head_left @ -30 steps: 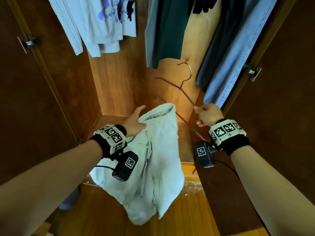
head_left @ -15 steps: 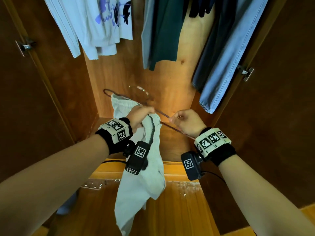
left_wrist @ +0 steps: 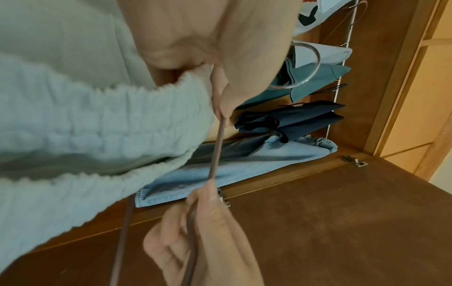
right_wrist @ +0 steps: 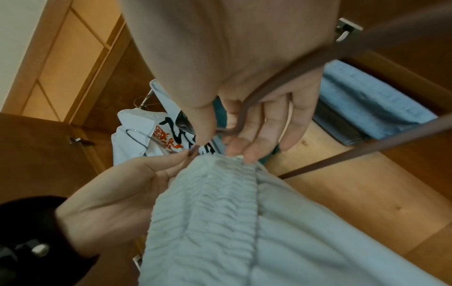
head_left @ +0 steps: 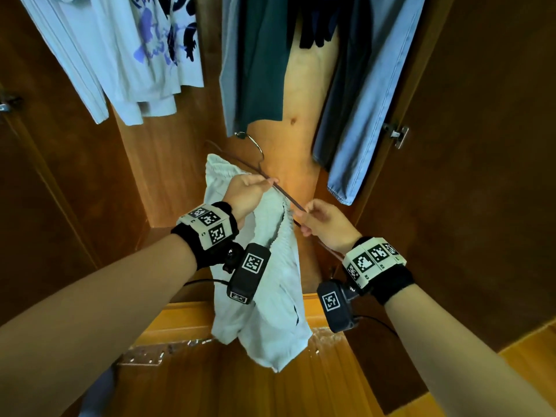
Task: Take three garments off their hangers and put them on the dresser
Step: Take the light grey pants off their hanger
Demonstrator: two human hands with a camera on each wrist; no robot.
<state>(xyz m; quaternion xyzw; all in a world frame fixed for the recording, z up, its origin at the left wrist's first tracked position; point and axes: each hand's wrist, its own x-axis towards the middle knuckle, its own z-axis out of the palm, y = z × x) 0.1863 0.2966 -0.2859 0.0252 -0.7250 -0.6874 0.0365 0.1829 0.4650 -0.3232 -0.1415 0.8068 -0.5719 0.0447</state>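
Pale white shorts (head_left: 270, 296) with an elastic waistband (left_wrist: 85, 125) hang in front of the open wardrobe. Their top edge drapes over a thin brown wire hanger (head_left: 288, 197), whose hook (head_left: 255, 145) points up and away. My left hand (head_left: 249, 192) pinches the hanger rod (left_wrist: 216, 154) between thumb and finger, with the bunched waistband held against it. My right hand (head_left: 322, 221) grips the same rod a short way lower, fingers curled round the hanger's corner (right_wrist: 240, 123), touching the waistband (right_wrist: 220, 193). The dresser is out of view.
More garments hang from the rail: a white printed T-shirt (head_left: 156, 49), a dark green garment (head_left: 261, 55), light blue jeans (head_left: 361, 115). Brown wardrobe doors stand open at the left (head_left: 45, 206) and right (head_left: 481, 176). A wooden floor (head_left: 240, 386) lies below.
My right hand brought the hanger in from the right toward the shorts. My left hand, at first open against the shorts, closed on the waistband and now also pinches the hanger rod.
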